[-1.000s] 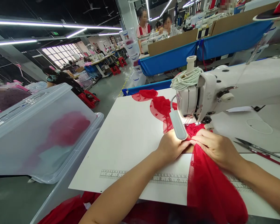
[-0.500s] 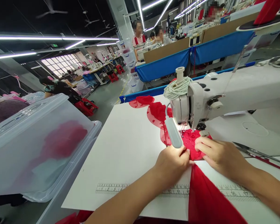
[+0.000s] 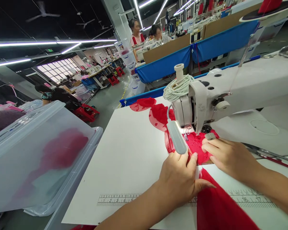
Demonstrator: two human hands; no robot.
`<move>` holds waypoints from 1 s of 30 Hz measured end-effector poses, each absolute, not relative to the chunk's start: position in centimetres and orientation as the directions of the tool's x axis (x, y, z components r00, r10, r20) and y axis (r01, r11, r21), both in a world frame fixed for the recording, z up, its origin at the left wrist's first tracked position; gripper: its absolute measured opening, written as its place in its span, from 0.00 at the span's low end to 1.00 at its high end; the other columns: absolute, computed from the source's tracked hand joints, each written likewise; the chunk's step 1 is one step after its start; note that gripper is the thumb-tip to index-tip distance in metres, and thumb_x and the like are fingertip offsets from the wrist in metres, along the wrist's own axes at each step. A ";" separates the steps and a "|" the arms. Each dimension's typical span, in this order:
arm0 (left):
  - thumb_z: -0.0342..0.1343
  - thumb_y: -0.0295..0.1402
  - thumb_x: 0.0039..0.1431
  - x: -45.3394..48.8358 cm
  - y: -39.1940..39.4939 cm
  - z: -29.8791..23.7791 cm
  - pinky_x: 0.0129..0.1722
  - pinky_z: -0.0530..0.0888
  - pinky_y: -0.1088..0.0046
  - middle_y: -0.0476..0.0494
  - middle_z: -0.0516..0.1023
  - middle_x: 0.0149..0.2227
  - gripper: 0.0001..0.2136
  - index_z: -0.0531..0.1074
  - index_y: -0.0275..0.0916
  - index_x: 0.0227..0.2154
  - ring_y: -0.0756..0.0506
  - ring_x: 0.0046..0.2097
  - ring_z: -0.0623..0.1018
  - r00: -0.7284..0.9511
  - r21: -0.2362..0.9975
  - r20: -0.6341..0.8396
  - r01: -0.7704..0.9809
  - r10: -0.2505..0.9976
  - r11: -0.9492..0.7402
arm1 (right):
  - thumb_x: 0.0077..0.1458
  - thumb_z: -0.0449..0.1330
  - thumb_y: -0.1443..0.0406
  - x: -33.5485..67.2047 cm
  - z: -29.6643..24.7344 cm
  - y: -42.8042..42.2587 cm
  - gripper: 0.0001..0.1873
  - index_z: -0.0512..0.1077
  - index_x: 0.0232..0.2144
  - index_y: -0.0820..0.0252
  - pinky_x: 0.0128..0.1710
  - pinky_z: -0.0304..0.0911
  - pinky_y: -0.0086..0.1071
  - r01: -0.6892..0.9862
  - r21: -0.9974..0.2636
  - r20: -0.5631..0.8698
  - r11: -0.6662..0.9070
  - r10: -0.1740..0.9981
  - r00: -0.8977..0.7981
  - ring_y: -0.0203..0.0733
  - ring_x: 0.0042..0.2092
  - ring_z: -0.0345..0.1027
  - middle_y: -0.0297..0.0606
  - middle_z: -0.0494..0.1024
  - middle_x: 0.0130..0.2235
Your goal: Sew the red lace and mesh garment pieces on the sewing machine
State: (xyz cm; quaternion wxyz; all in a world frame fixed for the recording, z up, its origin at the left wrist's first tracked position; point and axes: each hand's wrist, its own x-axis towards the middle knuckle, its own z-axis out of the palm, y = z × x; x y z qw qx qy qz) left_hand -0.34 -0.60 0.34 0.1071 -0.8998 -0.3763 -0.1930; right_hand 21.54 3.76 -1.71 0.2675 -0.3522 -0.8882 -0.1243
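Red lace fabric (image 3: 198,147) lies under the presser foot of a white sewing machine (image 3: 244,89). My left hand (image 3: 179,174) rests at the near left of the foot, fingertips on the cloth's edge, thumb stretched out to the right over a red fabric panel (image 3: 218,198). That panel hangs toward the table's near edge. On the other side of the foot, my right hand (image 3: 232,158) has its fingers bent and together on the lace. A grey lamp (image 3: 177,137) hides part of the cloth and some left fingertips.
Scalloped red sheer cloth (image 3: 158,115) trails behind the machine head. Dark scissors (image 3: 271,153) lie beside my right wrist. A printed ruler (image 3: 117,199) runs along the white table (image 3: 105,159). On the left stands a translucent bin (image 3: 38,156); co-workers sit at machines beyond.
My left hand has loosened from its closed hold and spread, its thumb now out to the right. My right hand stays on the lace. The view has shifted slightly.
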 end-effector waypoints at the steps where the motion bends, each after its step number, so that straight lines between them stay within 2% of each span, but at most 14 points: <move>1: 0.30 0.62 0.68 -0.3 -0.6 0.3 0.24 0.70 0.66 0.31 0.80 0.39 0.41 0.77 0.31 0.46 0.41 0.32 0.77 0.642 -0.048 0.424 0.720 0.639 -0.692 | 0.54 0.48 0.79 21.5 -1.7 3.8 0.15 0.70 0.30 0.58 0.21 0.49 0.33 0.697 0.033 0.564 0.717 0.562 -0.605 0.37 0.25 0.62 0.35 0.74 0.29; 10: 0.30 0.62 0.68 -0.9 -0.1 -0.3 0.29 0.72 0.64 0.30 0.80 0.43 0.42 0.75 0.30 0.54 0.38 0.38 0.79 0.636 -0.058 0.426 0.729 0.643 -0.682 | 0.53 0.48 0.78 21.3 -1.4 3.8 0.13 0.67 0.27 0.57 0.21 0.48 0.31 0.724 0.015 0.573 0.690 0.587 -0.571 0.37 0.25 0.61 0.34 0.72 0.27; 14: 0.28 0.64 0.66 -1.0 0.2 -0.3 0.29 0.71 0.65 0.29 0.80 0.44 0.44 0.76 0.31 0.52 0.38 0.39 0.79 0.628 -0.092 0.453 0.739 0.633 -0.667 | 0.56 0.48 0.76 21.2 -1.3 3.9 0.14 0.69 0.29 0.57 0.20 0.49 0.30 0.744 0.019 0.603 0.668 0.585 -0.542 0.38 0.26 0.64 0.37 0.75 0.30; 20: 0.27 0.68 0.63 -0.8 0.1 -0.3 0.28 0.68 0.65 0.26 0.79 0.45 0.47 0.78 0.31 0.49 0.38 0.37 0.78 0.635 -0.137 0.405 0.753 0.658 -0.644 | 0.57 0.48 0.75 21.1 -1.2 4.0 0.15 0.72 0.30 0.58 0.20 0.51 0.30 0.753 0.023 0.598 0.658 0.594 -0.538 0.39 0.28 0.67 0.38 0.77 0.30; 24: 0.27 0.67 0.63 -0.9 0.0 -0.3 0.34 0.70 0.62 0.26 0.79 0.46 0.46 0.77 0.32 0.51 0.37 0.39 0.77 0.628 -0.146 0.409 0.761 0.662 -0.632 | 0.57 0.48 0.76 21.1 -1.0 4.0 0.16 0.73 0.31 0.58 0.20 0.52 0.30 0.757 0.042 0.599 0.652 0.590 -0.541 0.39 0.29 0.68 0.38 0.77 0.30; 30: 0.27 0.68 0.62 -0.8 0.0 0.0 0.43 0.70 0.55 0.27 0.78 0.48 0.47 0.77 0.32 0.52 0.35 0.41 0.76 0.603 -0.123 0.378 0.785 0.703 -0.607 | 0.58 0.48 0.75 21.1 -1.2 4.3 0.17 0.75 0.32 0.58 0.17 0.53 0.29 0.771 0.024 0.628 0.637 0.590 -0.507 0.39 0.31 0.71 0.40 0.79 0.34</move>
